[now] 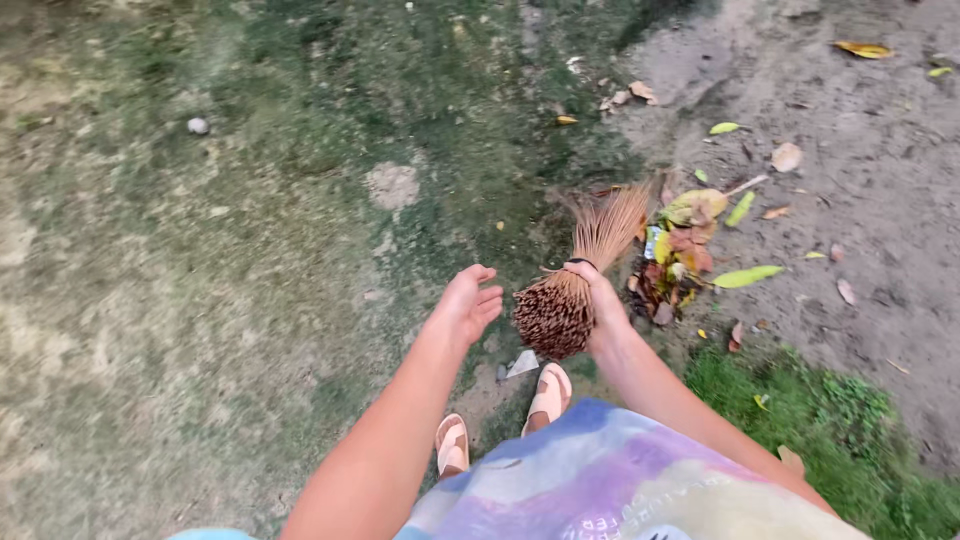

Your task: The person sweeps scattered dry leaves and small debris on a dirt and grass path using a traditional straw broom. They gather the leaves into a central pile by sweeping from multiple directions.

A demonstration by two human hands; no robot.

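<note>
The broom (580,275) is the landmark. The right hand (597,300) grips it at its bound middle; the left hand (468,303) hangs open just left of it, apart. A leaf pile (682,250) lies touching its bristle tips on the right. Two feet (500,418) stand below it, nearer the person.

A single head-worn camera looks steeply down from standing height at mossy ground (250,250). The wearer's forearms and sandalled feet (500,420) fill the near edge; bare dirt (860,150) lies far right. No second view shares the scene.
</note>
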